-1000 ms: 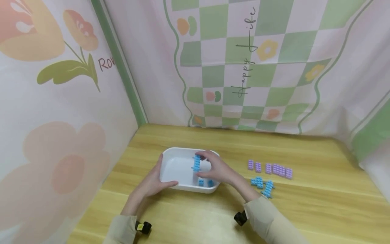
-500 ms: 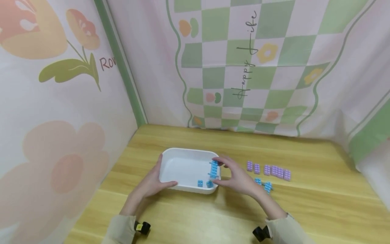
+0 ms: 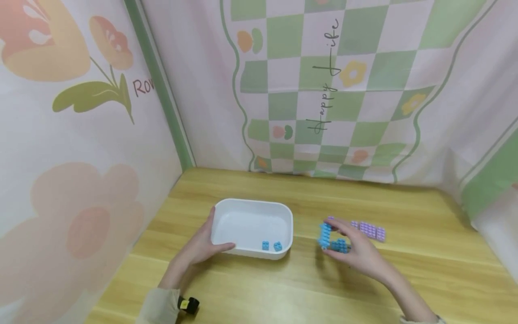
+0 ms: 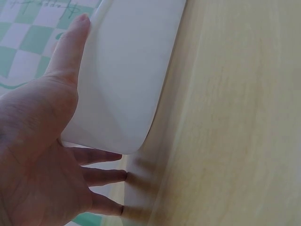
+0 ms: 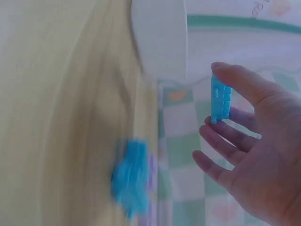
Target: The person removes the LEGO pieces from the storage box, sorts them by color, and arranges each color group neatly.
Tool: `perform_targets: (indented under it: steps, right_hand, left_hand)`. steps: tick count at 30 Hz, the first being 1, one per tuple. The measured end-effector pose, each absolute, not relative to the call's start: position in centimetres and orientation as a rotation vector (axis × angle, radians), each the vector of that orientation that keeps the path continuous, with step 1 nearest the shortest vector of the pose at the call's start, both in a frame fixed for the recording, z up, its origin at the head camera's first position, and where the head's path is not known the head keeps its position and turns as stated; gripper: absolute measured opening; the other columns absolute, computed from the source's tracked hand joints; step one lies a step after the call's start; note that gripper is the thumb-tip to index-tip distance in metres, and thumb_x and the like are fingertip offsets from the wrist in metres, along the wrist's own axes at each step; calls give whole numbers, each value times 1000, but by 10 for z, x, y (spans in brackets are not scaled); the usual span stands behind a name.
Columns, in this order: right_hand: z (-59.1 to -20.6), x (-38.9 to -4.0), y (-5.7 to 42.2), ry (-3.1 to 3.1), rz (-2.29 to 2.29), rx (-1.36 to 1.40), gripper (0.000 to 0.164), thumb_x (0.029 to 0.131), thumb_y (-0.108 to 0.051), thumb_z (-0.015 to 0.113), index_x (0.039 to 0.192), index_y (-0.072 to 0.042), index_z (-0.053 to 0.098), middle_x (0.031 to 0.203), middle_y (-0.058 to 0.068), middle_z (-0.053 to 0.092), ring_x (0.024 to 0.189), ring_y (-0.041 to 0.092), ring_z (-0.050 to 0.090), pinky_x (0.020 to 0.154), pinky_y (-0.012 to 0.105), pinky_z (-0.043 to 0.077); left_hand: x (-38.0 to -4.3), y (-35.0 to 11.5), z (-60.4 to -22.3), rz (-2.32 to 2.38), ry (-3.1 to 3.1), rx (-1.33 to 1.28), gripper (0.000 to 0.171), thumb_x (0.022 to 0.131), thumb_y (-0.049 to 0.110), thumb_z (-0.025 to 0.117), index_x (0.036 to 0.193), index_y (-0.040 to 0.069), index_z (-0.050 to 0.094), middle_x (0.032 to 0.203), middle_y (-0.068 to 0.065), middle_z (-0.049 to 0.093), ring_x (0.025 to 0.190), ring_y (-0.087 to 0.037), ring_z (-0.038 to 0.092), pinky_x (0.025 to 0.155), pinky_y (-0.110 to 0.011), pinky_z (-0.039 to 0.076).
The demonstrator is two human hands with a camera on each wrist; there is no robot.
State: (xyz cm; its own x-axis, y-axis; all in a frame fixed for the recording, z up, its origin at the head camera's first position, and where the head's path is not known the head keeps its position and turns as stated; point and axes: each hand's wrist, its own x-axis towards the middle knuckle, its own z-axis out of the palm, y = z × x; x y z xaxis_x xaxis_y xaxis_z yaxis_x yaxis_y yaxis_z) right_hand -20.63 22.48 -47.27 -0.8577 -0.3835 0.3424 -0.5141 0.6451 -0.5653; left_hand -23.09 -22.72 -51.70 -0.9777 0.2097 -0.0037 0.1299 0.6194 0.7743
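My left hand point(image 3: 200, 245) holds the left end of a white plastic tray point(image 3: 238, 227), thumb at its front rim. The left wrist view has its other fingers stretched below the tray's corner point(image 4: 127, 136). Two small blue building bricks point(image 3: 271, 245) lie in the tray's front right part. To the right of the tray, my right hand point(image 3: 360, 252) pinches a long blue piece of building bricks point(image 3: 325, 236) between thumb and fingers, above the table. That piece stands upright in the right wrist view point(image 5: 219, 99). Other blue brick pieces point(image 3: 340, 245) lie just beyond it, partly hidden by the hand.
A row of purple building bricks point(image 3: 368, 230) lies on the wooden table point(image 3: 251, 288) behind my right hand, some of it covered. A patterned curtain point(image 3: 283, 108) hangs along the table's back edge, and another printed cloth point(image 3: 81, 202) closes off the left side.
My right hand has carried the long blue brick piece from over the tray rightward, out to the other blue pieces. My left hand and the tray have stayed in place.
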Motion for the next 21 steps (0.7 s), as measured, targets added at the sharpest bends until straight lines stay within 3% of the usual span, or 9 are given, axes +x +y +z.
perform_targets:
  steps: [5, 8, 18, 21]
  right_hand:
    - [-491, -200, 261, -2587, 974, 726, 80, 71, -7, 101, 143, 2, 66, 127, 17, 76, 113, -3, 63, 87, 31, 65]
    - [-502, -194, 280, -2586, 980, 690, 81, 66, -4, 101, 139, 5, 67, 123, 21, 75, 111, -13, 57, 84, 23, 60]
    - [-513, -178, 317, -2728, 891, 548, 81, 71, -11, 100, 141, 7, 64, 130, 31, 73, 109, -12, 59, 81, 31, 64]
    - [-515, -177, 322, -2758, 854, 524, 82, 72, -15, 101, 143, 5, 65, 132, 30, 73, 112, -1, 65, 88, 26, 63]
  left_hand:
    - [-231, -227, -517, 1308, 2734, 293, 138, 87, 47, 93, 178, 11, -3, 176, -26, 35, 151, -48, 52, 125, -68, 45]
    - [-230, -227, -517, 1307, 2738, 297, 137, 87, 47, 93, 177, 10, -3, 175, -26, 36, 150, -47, 53, 124, -67, 46]
    - [-229, -227, -516, 1308, 2750, 331, 137, 87, 47, 93, 177, 9, -2, 171, -26, 43, 146, -46, 56, 122, -68, 48]
    - [-229, -227, -515, 1313, 2751, 330, 137, 86, 48, 93, 177, 10, -2, 170, -25, 45, 145, -45, 58, 121, -67, 50]
